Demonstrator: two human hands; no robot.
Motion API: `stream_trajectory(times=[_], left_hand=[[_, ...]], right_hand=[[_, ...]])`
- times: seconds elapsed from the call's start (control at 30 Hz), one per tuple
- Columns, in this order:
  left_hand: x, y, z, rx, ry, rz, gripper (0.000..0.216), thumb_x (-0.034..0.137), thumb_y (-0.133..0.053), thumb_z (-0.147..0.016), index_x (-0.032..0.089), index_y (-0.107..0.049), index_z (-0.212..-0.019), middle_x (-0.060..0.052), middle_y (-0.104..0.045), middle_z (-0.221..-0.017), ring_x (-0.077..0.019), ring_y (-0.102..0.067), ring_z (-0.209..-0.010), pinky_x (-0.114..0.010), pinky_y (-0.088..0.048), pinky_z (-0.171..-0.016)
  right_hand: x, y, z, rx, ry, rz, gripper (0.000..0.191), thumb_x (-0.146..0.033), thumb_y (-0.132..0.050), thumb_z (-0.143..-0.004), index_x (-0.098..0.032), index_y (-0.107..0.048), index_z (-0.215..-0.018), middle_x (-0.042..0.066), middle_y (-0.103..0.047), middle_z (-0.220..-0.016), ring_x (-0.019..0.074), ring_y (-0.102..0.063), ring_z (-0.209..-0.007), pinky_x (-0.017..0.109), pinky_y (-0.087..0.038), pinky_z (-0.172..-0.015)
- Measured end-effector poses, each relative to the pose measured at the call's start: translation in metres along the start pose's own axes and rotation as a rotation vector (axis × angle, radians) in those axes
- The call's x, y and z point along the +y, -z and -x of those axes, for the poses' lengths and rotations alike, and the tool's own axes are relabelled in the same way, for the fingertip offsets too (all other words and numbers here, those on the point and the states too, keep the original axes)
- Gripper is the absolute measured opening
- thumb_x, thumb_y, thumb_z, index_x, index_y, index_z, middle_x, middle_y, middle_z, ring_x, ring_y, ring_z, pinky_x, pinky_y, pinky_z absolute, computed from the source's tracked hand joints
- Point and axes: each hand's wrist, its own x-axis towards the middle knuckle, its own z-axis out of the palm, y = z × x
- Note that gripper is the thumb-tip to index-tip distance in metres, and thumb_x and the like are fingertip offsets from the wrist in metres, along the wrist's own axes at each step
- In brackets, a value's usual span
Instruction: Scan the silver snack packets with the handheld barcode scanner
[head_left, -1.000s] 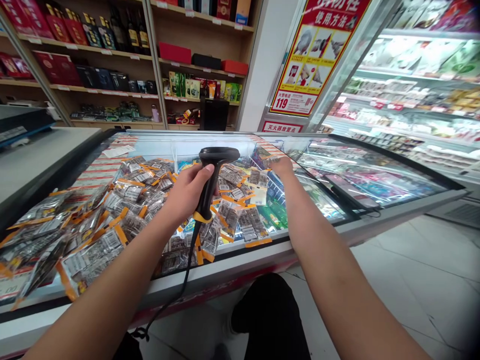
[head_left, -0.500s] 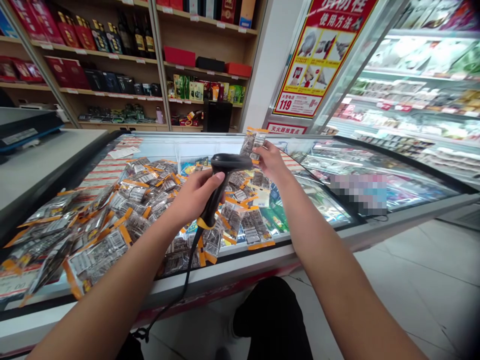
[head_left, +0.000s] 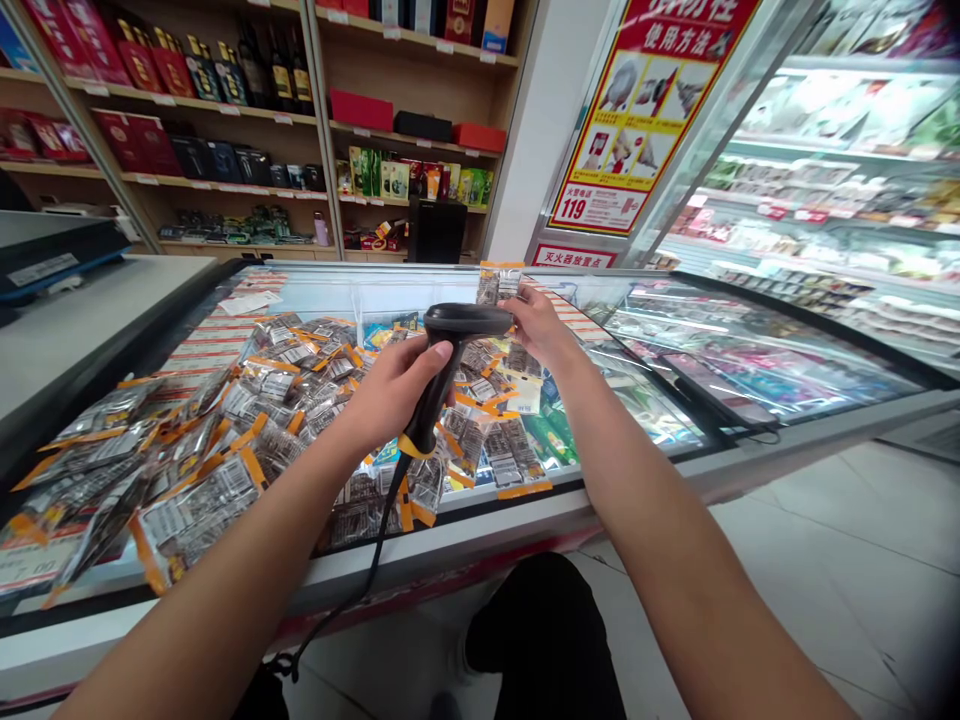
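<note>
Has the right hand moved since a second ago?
Yes. The right hand has lifted off the freezer lid, raising a packet beside the scanner.

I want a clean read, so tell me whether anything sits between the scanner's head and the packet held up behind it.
Nothing visible does. The left hand grips the barcode scanner; the right hand holds the packet by its lower part, just beyond the scanner's head.

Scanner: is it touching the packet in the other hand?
Cannot tell. In the head view the scanner overlaps the bottom of the packet in the right hand, so any gap is hidden.
</note>
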Motion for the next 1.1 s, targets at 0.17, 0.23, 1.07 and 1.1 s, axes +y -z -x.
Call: stream_trajectory(times=[0.17, 0.23, 1.07, 1.1], left_hand=[[-0.003, 0.000, -0.004, 0.141, 0.008, -0.095, 0.028, 0.045, -0.052, -0.097, 0.019, -0.059, -0.092, -0.004, -0.069, -0.071, -0.0158, -0.061, -0.059, -0.025, -0.048, -0.053], [-0.008, 0.003, -0.006, 0.225, 0.020, -0.192, 0.026, 0.037, -0.048, -0.095, 0.017, -0.062, -0.103, -0.006, -0.071, -0.077, -0.0180, -0.063, -0.064, -0.027, -0.048, -0.056], [0.041, 0.021, 0.007, 0.471, -0.437, -0.576, 0.096, 0.023, -0.059, -0.092, 0.030, -0.009, -0.174, -0.010, -0.072, -0.121, -0.0128, -0.063, -0.074, -0.024, -0.049, -0.060], [0.053, 0.021, 0.015, 0.477, -0.451, -0.535, 0.095, 0.025, -0.058, -0.093, 0.031, -0.009, -0.174, -0.011, -0.070, -0.125, -0.0114, -0.063, -0.073, -0.023, -0.048, -0.058]], right_hand=[[0.008, 0.003, 0.000, 0.133, -0.033, 0.625, 0.044, -0.037, -0.077, -0.082, -0.021, -0.065, -0.122, 0.006, -0.075, -0.099, 0.0208, -0.070, -0.083, 0.033, -0.055, -0.075], [0.010, 0.003, 0.000, 0.110, -0.008, 0.925, 0.036, -0.036, -0.073, -0.087, -0.018, -0.072, -0.117, 0.011, -0.077, -0.107, 0.0260, -0.073, -0.095, 0.035, -0.054, -0.086], [-0.057, -0.060, 0.099, 0.020, 0.567, 0.468, 0.085, -0.036, -0.053, -0.101, -0.044, -0.009, -0.173, 0.009, -0.059, -0.149, 0.0255, -0.066, -0.104, 0.037, -0.061, -0.073], [-0.067, -0.061, 0.112, -0.007, 0.577, 0.390, 0.086, -0.037, -0.056, -0.100, -0.049, -0.010, -0.172, 0.007, -0.055, -0.156, 0.0248, -0.066, -0.102, 0.035, -0.061, -0.070]])
